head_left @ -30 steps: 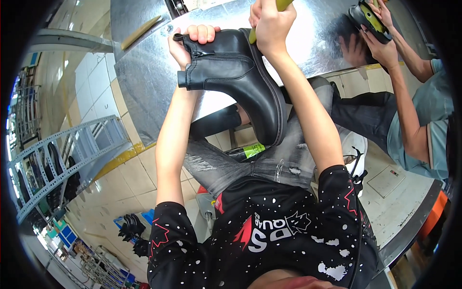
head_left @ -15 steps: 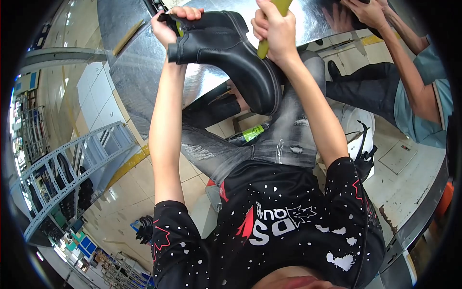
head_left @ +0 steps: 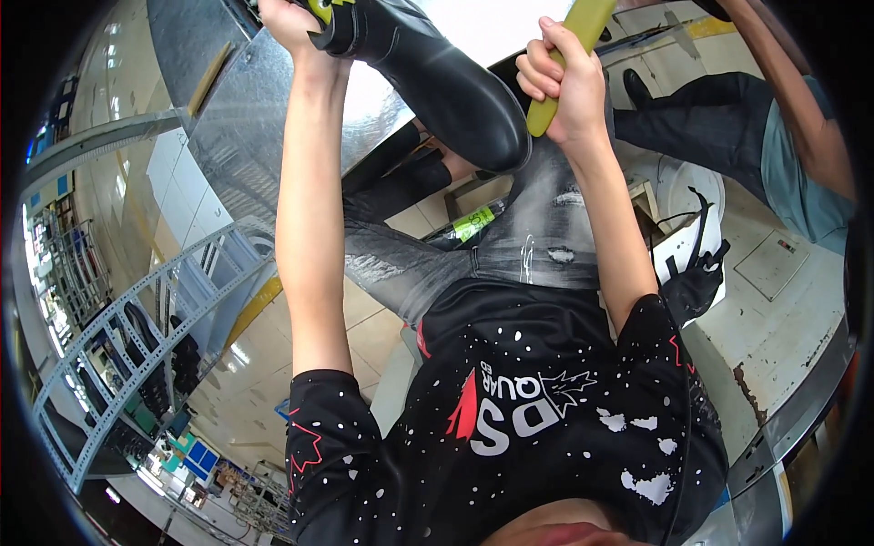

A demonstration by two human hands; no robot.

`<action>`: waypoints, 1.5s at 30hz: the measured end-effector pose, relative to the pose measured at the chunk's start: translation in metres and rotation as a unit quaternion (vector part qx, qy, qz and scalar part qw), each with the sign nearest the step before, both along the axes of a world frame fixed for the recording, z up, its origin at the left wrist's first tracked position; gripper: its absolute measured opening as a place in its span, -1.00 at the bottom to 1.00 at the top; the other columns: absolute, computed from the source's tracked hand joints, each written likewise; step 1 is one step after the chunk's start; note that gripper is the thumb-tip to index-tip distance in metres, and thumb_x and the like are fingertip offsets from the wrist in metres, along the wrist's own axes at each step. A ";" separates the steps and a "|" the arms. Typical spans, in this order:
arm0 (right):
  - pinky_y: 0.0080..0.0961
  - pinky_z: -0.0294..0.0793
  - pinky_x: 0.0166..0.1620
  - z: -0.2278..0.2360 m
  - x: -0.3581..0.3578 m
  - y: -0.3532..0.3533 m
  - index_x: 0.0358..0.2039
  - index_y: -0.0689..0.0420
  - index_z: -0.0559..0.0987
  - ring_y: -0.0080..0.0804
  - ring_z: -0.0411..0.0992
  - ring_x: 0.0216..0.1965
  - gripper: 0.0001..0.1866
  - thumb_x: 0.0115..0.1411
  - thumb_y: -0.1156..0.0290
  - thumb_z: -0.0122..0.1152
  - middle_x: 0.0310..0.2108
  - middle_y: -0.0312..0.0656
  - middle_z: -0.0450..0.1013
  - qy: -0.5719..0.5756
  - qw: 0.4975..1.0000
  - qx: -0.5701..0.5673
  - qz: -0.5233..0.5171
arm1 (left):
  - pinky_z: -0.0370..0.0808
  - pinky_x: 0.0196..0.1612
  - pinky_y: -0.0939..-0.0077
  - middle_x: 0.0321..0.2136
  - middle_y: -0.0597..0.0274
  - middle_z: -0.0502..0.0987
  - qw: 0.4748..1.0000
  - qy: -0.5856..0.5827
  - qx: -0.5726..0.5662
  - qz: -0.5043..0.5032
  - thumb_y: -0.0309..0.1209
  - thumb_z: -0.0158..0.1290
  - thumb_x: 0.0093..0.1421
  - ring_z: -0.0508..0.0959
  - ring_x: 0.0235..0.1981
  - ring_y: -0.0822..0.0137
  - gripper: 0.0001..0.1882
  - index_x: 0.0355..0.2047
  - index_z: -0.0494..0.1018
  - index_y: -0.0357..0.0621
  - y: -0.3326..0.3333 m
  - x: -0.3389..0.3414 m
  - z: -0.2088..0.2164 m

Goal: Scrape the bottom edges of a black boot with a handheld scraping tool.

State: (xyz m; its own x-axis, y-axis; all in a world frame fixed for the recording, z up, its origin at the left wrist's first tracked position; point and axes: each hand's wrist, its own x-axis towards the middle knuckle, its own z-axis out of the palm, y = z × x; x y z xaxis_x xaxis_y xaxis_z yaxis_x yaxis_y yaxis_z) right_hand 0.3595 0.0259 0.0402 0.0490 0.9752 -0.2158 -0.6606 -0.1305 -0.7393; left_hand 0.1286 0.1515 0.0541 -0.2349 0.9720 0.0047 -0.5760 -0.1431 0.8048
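Observation:
A black ankle boot (head_left: 446, 91) is held up at the top of the view, its rounded toe pointing down to the right. My left hand (head_left: 293, 25) is closed on its shaft end; the fingers are partly cut off by the upper edge. Beside that hand, a bit of something yellow-green (head_left: 321, 9) shows at the boot's opening. My right hand (head_left: 572, 91), to the right of the toe, wraps round a flat olive-green bar (head_left: 594, 23) with a rounded lower end. The bar's upper end is out of view. Bar and boot are apart.
The boot is over a shiny metal tabletop (head_left: 218, 155) with a thin wooden strip (head_left: 209, 77) on it. A bottle with a green label (head_left: 475, 223) lies below. A co-worker's arm (head_left: 783, 86) is at the right. A grey metal rack (head_left: 137, 337) stands left.
The boot and my left hand have moved up and left in the view, partly past the upper edge. My right hand with the bar has shifted right and slightly down, away from the boot.

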 end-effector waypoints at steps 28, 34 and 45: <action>-0.62 0.10 -0.58 -0.032 0.008 -0.030 -0.45 0.02 0.29 -0.70 0.03 -0.71 -0.72 0.36 0.27 0.12 -0.71 -0.48 0.05 0.089 0.993 -0.069 -0.038 | 0.51 -0.49 0.37 -0.62 0.10 0.50 0.986 -0.135 -0.087 -0.050 -0.08 -0.33 0.39 0.52 -0.61 0.23 -0.49 -0.48 0.42 -0.16 -0.021 -0.009 0.017; -0.59 0.13 -0.58 -0.033 -0.001 -0.034 -0.46 0.03 0.27 -0.67 0.04 -0.71 -0.70 0.36 0.27 0.12 -0.70 -0.46 0.06 0.064 0.993 -0.070 -0.073 | 0.53 -0.50 0.33 -0.62 0.13 0.49 0.993 0.059 -0.029 0.097 -0.02 -0.30 0.39 0.53 -0.62 0.22 -0.48 -0.48 0.41 -0.15 -0.035 0.002 0.002; -0.55 0.16 -0.55 -0.036 -0.012 -0.014 -0.45 0.05 0.25 -0.63 0.06 -0.68 -0.69 0.37 0.25 0.09 -0.70 -0.45 0.05 0.065 0.991 -0.034 -0.112 | 0.62 -0.09 0.27 -0.40 0.00 0.63 0.970 0.116 0.032 0.211 -0.02 -0.46 0.34 0.64 -0.27 0.13 -0.34 -0.36 0.51 -0.31 -0.066 -0.051 -0.017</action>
State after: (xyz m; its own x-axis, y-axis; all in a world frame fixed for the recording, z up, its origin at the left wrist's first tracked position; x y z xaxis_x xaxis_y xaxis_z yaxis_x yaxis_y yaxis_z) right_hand 0.3477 0.0121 0.0040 0.2301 0.9258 -0.3000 -0.7679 -0.0167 -0.6404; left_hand 0.0775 0.0856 0.0372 -0.5967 0.7860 0.1618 -0.2599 -0.3800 0.8877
